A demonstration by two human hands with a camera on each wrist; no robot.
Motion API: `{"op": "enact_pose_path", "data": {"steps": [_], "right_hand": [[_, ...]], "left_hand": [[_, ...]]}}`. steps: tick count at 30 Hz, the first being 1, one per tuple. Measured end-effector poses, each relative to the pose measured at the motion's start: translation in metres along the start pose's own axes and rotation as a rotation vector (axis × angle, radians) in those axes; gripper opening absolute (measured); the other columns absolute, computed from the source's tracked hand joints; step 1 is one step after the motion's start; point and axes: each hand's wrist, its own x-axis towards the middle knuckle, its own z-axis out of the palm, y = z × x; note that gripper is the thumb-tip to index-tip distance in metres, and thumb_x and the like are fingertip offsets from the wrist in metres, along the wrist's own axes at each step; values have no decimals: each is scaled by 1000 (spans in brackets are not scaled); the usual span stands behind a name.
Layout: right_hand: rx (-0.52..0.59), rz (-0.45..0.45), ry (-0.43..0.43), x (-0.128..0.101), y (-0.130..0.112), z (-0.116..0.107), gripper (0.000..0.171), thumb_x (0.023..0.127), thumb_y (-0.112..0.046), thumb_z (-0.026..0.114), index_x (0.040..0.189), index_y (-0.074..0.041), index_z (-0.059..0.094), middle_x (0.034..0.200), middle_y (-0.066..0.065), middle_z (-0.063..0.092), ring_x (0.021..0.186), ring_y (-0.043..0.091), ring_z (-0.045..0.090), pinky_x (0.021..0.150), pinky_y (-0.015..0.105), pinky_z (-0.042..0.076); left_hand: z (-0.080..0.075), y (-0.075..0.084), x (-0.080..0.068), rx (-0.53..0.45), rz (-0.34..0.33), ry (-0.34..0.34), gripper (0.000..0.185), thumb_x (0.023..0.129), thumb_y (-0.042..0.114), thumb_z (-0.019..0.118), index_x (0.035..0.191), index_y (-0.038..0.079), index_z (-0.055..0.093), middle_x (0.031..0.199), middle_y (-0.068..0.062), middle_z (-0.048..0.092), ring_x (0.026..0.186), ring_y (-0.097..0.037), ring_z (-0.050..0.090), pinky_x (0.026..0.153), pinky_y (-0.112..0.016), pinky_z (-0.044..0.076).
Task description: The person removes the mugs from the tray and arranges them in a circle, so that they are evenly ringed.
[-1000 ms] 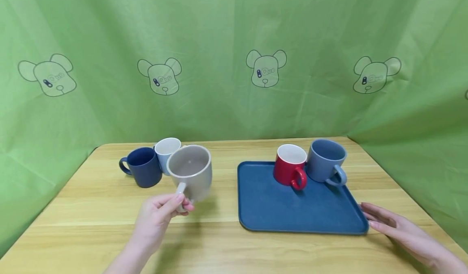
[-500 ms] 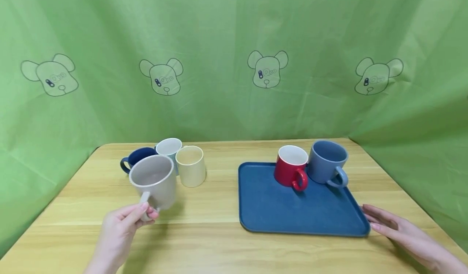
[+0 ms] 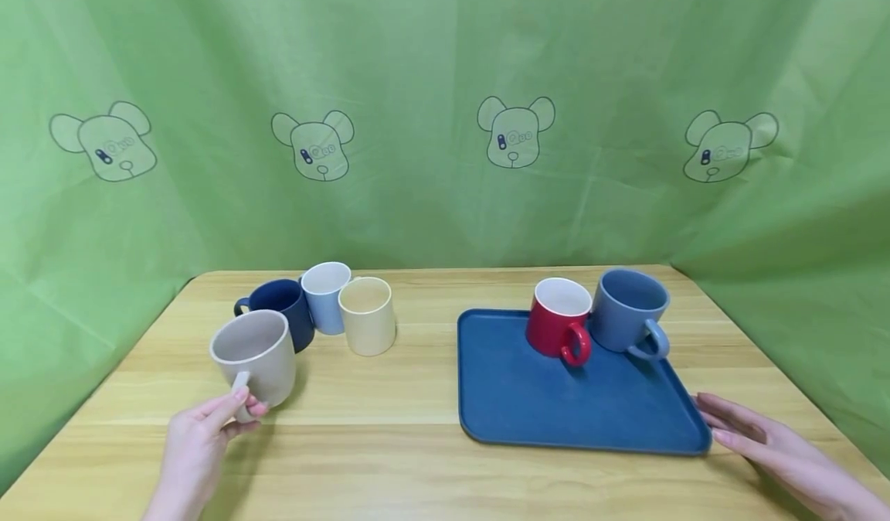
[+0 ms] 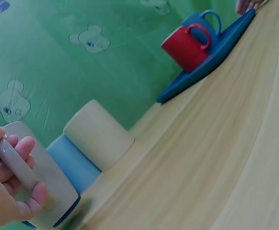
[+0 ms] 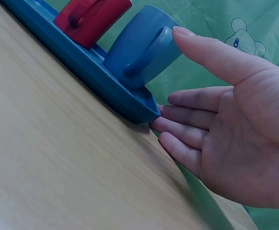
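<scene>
My left hand point(image 3: 202, 444) pinches the handle of a light grey mug point(image 3: 267, 366), which is upright in front of a dark blue mug point(image 3: 300, 321) and partly hides it. In the left wrist view, thumb and fingers curl round the grey handle point(image 4: 17, 163). At the right, my right hand point(image 3: 772, 444) has its fingers extended, with fingertips at the near right corner of a blue tray point(image 3: 556, 413). The right wrist view shows the palm point(image 5: 245, 143) bare, holding nothing. On the tray stand a red mug point(image 3: 549, 328) and a grey-blue mug point(image 3: 622, 320).
Close by the dark blue mug stand a light blue mug point(image 3: 325, 304) and a cream mug point(image 3: 370, 328). The wooden table point(image 3: 389, 467) ends at a green curtain point(image 3: 417, 119) printed with bear heads, which also rises along both sides.
My left hand has carried the grey mug left and somewhat lower, uncovering the cream mug. The view has shifted slightly; the right hand stays at the tray corner.
</scene>
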Motion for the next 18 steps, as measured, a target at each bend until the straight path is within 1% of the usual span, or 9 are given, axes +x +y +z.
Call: {"op": "enact_pose_path", "data": {"steps": [1, 3, 5, 7, 10, 12, 14, 17, 18], "right_hand": [[-3, 6, 7, 0, 0, 0, 60, 102, -25, 36, 143, 10, 10, 135, -13, 40, 103, -21, 38, 76, 14, 41], [-21, 4, 15, 0, 0, 0, 59, 101, -24, 37, 143, 10, 11, 139, -6, 38, 103, -21, 37, 76, 14, 41], [-31, -16, 12, 1, 0, 1, 59, 102, -23, 36, 142, 12, 11, 143, 10, 35, 102, -21, 37, 76, 14, 41], [-27, -18, 17, 0, 0, 1, 58, 101, -22, 37, 142, 11, 12, 137, -12, 38, 103, -21, 37, 76, 13, 41], [-16, -46, 8, 1, 1, 1, 57, 102, -19, 36, 141, 13, 11, 130, -24, 39, 103, -21, 37, 76, 13, 41], [-16, -47, 13, 1, 2, 1, 57, 101, -18, 36, 141, 13, 11, 123, -32, 33, 104, -21, 37, 76, 13, 41], [-26, -43, 9, 2, 1, 1, 57, 102, -19, 36, 141, 14, 11, 135, -14, 39, 103, -21, 37, 76, 13, 41], [-54, -45, 8, 3, 0, 1, 57, 102, -20, 35, 140, 15, 11, 142, 17, 34, 103, -21, 37, 76, 13, 41], [-63, -44, 12, 3, 0, 1, 57, 102, -20, 35, 141, 15, 12, 142, 12, 36, 103, -21, 37, 76, 13, 41]], "left_hand": [[-1, -1, 1, 7, -11, 11, 25, 93, 0, 52, 79, 5, 72, 73, -6, 67, 70, -15, 67, 63, -28, 53], [-3, -4, 3, 14, -29, 29, 23, 92, 2, 53, 79, 6, 72, 74, -5, 67, 69, -15, 67, 64, -28, 54], [-4, -6, 5, 19, -35, 43, 23, 92, 2, 54, 78, 7, 72, 73, -5, 67, 69, -14, 67, 64, -28, 54], [-5, -8, 6, 13, -38, 54, 24, 92, 2, 54, 77, 8, 72, 73, -4, 67, 68, -14, 67, 64, -28, 54], [-4, -11, 8, -1, -39, 67, 25, 91, 1, 55, 77, 10, 73, 73, -4, 68, 68, -13, 67, 64, -28, 54], [-3, -12, 10, -12, -38, 66, 25, 91, 1, 55, 77, 11, 73, 74, -4, 68, 68, -12, 67, 65, -28, 54], [-2, -14, 11, -21, -40, 65, 26, 91, 0, 55, 77, 12, 73, 73, -4, 68, 67, -12, 67, 65, -27, 54], [-1, -16, 11, -24, -37, 67, 27, 91, -1, 54, 76, 12, 72, 73, -3, 68, 67, -11, 66, 65, -26, 54], [-1, -17, 11, -27, -37, 71, 28, 91, -2, 53, 76, 12, 72, 72, -3, 68, 66, -10, 66, 65, -26, 54]]}}
